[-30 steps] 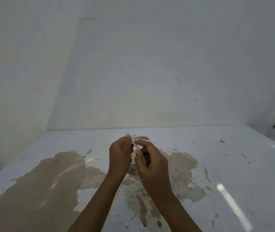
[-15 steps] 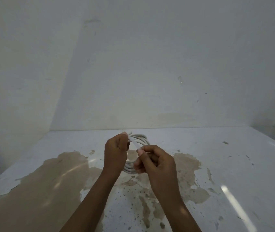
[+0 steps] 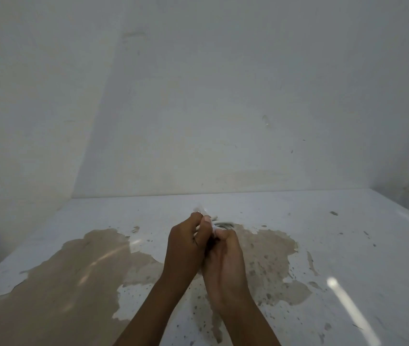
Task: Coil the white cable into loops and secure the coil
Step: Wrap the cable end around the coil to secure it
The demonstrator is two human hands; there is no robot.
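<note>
Both hands are pressed together, the left hand (image 3: pixel 186 243) and right hand (image 3: pixel 226 260) squeezing the white cable (image 3: pixel 219 224) above a white worktop (image 3: pixel 348 245) with big brown patches (image 3: pixel 61 283), beside plain walls (image 3: pixel 223 96).

White cable (image 3: pixel 223 225), coiled, mostly hidden between two clasped hands

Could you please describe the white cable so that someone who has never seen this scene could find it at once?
Start at the white table with the large brown worn patch. Above the patch's right part, the left hand and right hand meet. The white cable is the pale coil peeking out beyond their fingers, the only loose object there.
</note>
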